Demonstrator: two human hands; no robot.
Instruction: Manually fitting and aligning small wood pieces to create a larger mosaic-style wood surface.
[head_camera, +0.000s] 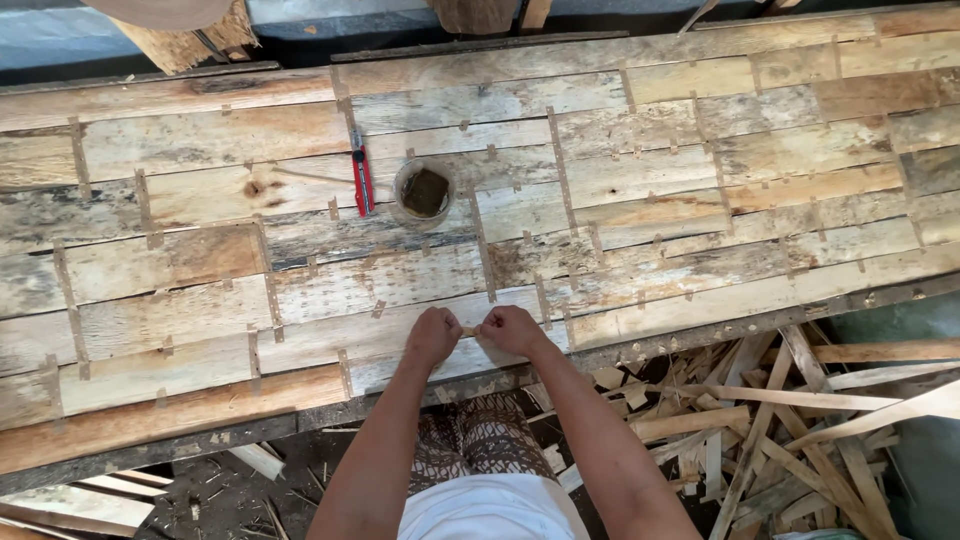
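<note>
My left hand (432, 336) and my right hand (510, 330) rest close together on a large panel of patched wooden planks (200, 300), near its front edge. Both have their fingers curled, and they pinch a small pale strip of tape or veneer (469, 331) between them, pressed on the wood. The strip is mostly hidden by the fingers. Many similar short pale strips bridge the seams between planks across the panel.
A red utility knife (361, 182) lies on the planks farther back, beside a round cup (424, 191) with dark contents. A heap of wood offcuts (770, 430) lies on the floor at the right. My patterned trousers (480, 440) show below the edge.
</note>
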